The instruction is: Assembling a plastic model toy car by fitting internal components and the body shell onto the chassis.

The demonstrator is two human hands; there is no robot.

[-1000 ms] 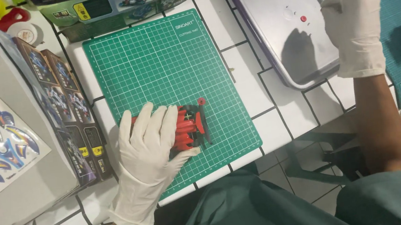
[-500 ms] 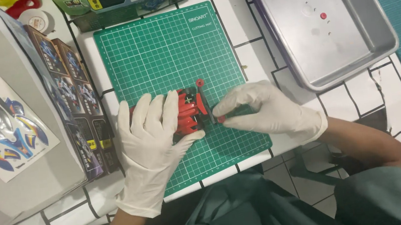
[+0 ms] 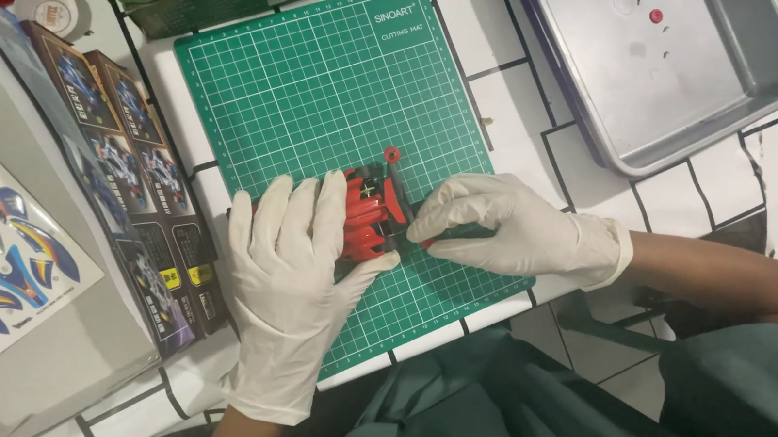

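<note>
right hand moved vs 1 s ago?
Yes. The right hand left the metal tray and came down-left onto the green cutting mat, its fingertips now at the red model car.
</note>
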